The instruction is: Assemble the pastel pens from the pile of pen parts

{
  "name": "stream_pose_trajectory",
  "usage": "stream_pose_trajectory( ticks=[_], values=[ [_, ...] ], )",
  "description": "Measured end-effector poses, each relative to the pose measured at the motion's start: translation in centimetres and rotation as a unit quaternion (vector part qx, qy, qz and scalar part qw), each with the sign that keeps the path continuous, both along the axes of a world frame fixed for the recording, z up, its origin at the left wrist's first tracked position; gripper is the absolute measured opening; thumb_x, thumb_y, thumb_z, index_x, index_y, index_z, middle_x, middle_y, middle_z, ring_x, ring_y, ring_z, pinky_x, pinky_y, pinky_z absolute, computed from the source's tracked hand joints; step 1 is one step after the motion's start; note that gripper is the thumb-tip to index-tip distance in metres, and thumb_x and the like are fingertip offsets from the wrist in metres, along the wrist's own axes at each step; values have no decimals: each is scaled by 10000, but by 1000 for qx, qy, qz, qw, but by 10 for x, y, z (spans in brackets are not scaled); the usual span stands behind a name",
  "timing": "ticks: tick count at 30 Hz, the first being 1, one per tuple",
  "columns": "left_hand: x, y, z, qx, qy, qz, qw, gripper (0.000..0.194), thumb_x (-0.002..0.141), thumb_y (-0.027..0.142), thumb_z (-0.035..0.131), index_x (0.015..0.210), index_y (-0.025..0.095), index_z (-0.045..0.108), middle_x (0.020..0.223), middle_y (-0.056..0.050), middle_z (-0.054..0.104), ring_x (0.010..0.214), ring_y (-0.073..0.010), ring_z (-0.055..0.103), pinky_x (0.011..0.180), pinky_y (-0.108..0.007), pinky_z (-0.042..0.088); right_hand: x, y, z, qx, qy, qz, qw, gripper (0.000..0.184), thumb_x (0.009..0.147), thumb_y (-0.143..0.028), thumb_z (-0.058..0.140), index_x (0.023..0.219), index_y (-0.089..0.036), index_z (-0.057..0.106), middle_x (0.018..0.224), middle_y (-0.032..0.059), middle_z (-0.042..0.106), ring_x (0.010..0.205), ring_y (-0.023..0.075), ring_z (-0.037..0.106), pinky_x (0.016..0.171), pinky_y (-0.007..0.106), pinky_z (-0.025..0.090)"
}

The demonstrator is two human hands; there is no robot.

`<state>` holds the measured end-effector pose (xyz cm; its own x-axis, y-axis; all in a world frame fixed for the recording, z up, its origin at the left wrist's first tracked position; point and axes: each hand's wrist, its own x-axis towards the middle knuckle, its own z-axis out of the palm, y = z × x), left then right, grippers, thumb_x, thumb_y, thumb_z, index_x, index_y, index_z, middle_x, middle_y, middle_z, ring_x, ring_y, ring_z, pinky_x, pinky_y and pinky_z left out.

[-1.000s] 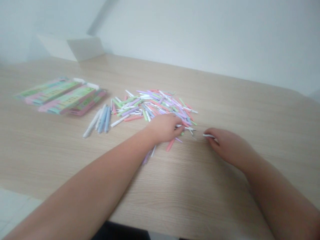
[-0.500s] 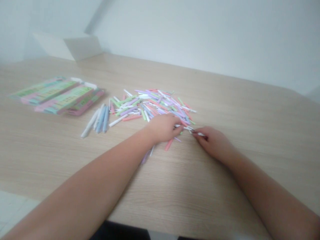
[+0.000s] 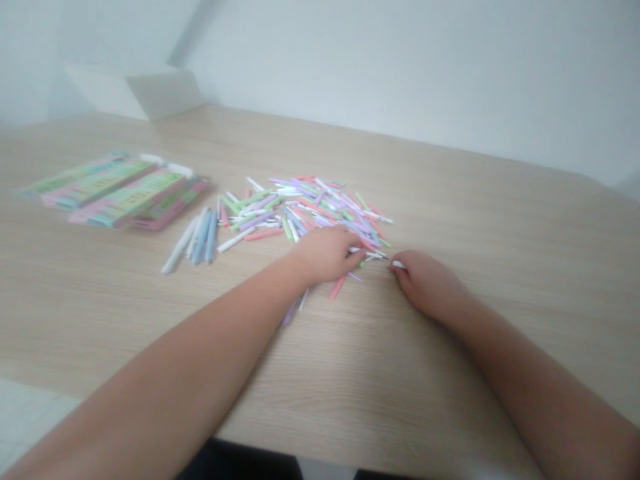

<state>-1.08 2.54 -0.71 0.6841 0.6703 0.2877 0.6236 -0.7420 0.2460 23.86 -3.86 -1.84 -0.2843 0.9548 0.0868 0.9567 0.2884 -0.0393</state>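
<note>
Grasping a slender white stick (image 3: 354, 250) between thumb and fingers, the left hand (image 3: 327, 255) lies over the near edge of a loose pile of pastel sticks (image 3: 320, 203). The right hand (image 3: 427, 283), just beside the pile's right-hand end, pinches a short white piece (image 3: 399, 265). A dark point shows between the hands; which stick bears it cannot be told. The pile, mixed white, green, purple and coral, rests on the wood-grain table (image 3: 450, 413). Near the left wrist lies a coral stick (image 3: 337, 287). Left of the pile, white and blue sticks (image 3: 193, 240) lie side by side; farther left are printed pink-and-green packets (image 3: 137, 193), their lettering blurred. Behind, a white angled panel (image 3: 165, 93) stands near the pale wall (image 3: 400, 67).
</note>
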Motion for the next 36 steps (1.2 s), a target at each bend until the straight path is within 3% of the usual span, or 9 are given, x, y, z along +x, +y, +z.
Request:
stream_pose_trajectory(
  ticks=[5,10,16,20,23,25,27,30,36],
  values=[
    [0,-1,0,-6,2,4,1000,405,1005,469,425,1094,221,733,1068,-90,711,1078,-260,661,918,-381,510,0,-6,7,3,-21,36,999,250,1035,-279,417,976,-198,646,985,117,705,930,267,658,838,388,495],
    [0,0,0,-6,3,3,1000,408,1004,459,419,1102,217,732,1082,-98,712,1094,-255,655,953,-386,507,-4,-14,13,16,-110,67,992,219,998,-171,436,919,-191,640,942,143,694,889,282,651,806,403,497],
    [-1,0,0,-5,1,1,1000,403,999,449,422,1095,213,733,1073,-102,714,1084,-262,658,937,-391,509,-3,-18,13,-16,-63,19,998,199,999,-207,431,861,-212,576,883,129,692,795,251,648,720,369,474],
    [-1,0,0,0,-4,-3,1000,395,1001,444,421,1102,219,729,1073,-95,714,1086,-259,657,935,-386,505,8,-35,45,-154,110,6,982,313,1047,-398,402,821,-236,545,765,52,679,678,204,609,646,337,466],
    [0,0,0,-1,-2,2,1000,384,999,436,429,1075,212,732,1059,-94,714,1076,-256,656,933,-382,501,9,-51,68,-352,211,66,909,405,1060,-495,395,812,-240,590,740,21,698,697,192,643,705,333,513],
    [0,0,1,-1,-1,6,1000,378,997,435,435,1057,210,732,1051,-93,714,1069,-257,656,927,-380,499,3,-56,71,-427,243,99,866,405,1054,-517,417,833,-240,612,784,18,719,753,195,671,746,333,530],
    [-1,-1,2,2,-5,11,1000,372,998,434,438,1054,212,732,1044,-90,714,1062,-258,656,916,-377,498,-5,-57,63,-410,277,107,863,399,1052,-531,422,873,-238,626,847,21,727,816,196,678,788,336,535],
    [-2,-1,4,10,-18,31,999,387,1008,449,420,1048,213,724,1016,-90,709,1024,-257,658,885,-376,496,-17,-53,43,-313,358,76,876,390,1054,-543,411,928,-237,618,921,36,725,904,201,676,886,360,533],
    [-2,2,4,8,-64,55,996,410,1020,471,395,1004,206,707,1001,-91,691,994,-249,655,859,-369,492,-26,-47,20,-231,444,47,864,314,1051,-522,429,967,-249,558,952,51,727,967,227,680,947,403,522]
  ],
)
